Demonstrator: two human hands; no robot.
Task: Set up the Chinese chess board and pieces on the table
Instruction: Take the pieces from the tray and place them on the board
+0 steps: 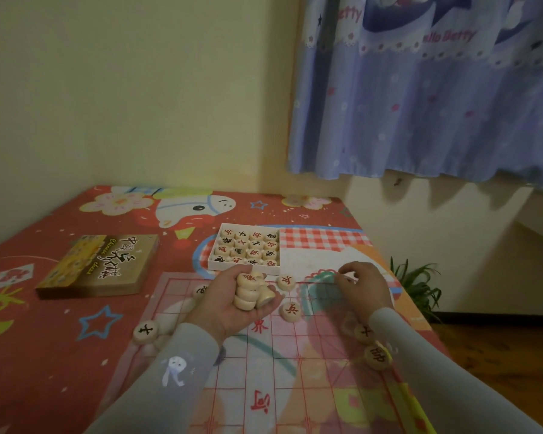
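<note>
A thin see-through chess board [282, 364] with red lines lies on the red patterned table cover. My left hand [232, 305], palm up, holds a pile of wooden pieces [251, 291] over the board's far left part. My right hand [362, 288] hovers palm down at the board's far right corner, fingers curled; whether it pinches a piece is hidden. Loose pieces lie on the board: two red-marked ones [290, 311] in the middle, one at the left edge [145, 332], two at the right edge [376, 357]. A white tray [213, 264] behind the board holds several more pieces.
The box lid [98, 267] with Chinese lettering lies at the left on the table cover [38, 355]. A wall corner and a blue curtain [420, 89] stand behind. A green plant [416, 283] sits on the floor right of the table.
</note>
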